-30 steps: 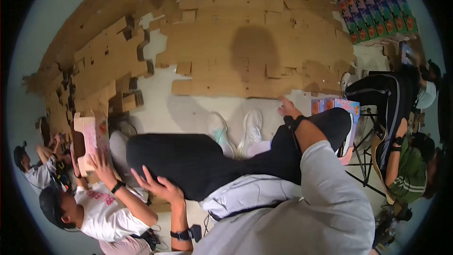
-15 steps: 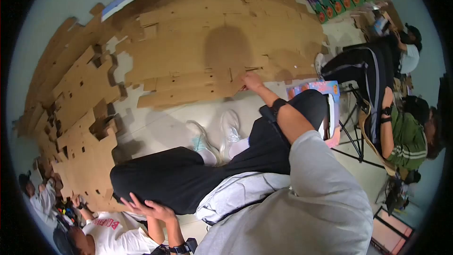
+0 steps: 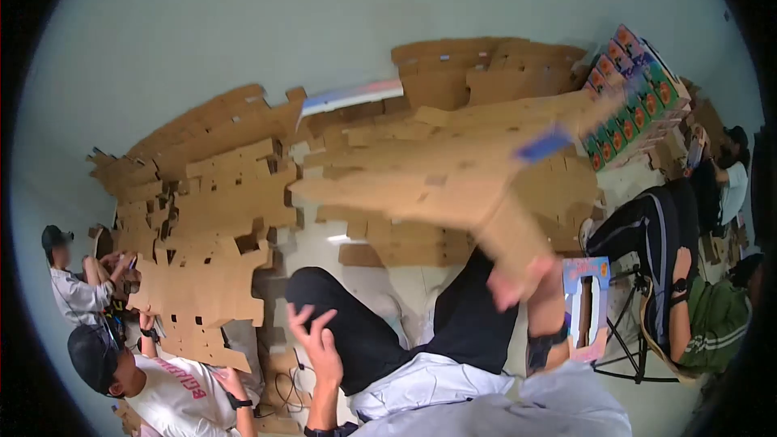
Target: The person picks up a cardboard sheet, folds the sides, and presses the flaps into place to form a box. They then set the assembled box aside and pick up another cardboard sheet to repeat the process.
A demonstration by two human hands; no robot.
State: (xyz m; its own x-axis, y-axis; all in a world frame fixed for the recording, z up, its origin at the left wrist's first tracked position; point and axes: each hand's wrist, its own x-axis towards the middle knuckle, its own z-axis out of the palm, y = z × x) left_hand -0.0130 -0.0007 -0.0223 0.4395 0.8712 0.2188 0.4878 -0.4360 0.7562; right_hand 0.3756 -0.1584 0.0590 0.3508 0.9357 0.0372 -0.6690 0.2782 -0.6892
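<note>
My right hand [image 3: 522, 282] grips the lower corner of a flat cardboard sheet [image 3: 453, 186], lifted in front of my knees and smeared by motion. A blue patch [image 3: 544, 144] shows on the sheet's upper face. My left hand [image 3: 317, 338] is raised beside my left knee, fingers spread and bent, holding nothing. Near my right forearm stands a pink and blue printed box [image 3: 584, 307] with a cut-out window.
Flat cardboard pieces [image 3: 218, 202] lie in layers ahead and to the left. Stacked printed boxes [image 3: 639, 105] stand at the far right, and a white-and-blue strip [image 3: 352, 95] by the wall. People sit on both sides, one in a white shirt [image 3: 182, 396], another in green [image 3: 716, 328].
My right hand has lifted the cardboard sheet off the floor stack. My left hand has risen from my thigh with its fingers spread. The view has tilted up toward the wall.
</note>
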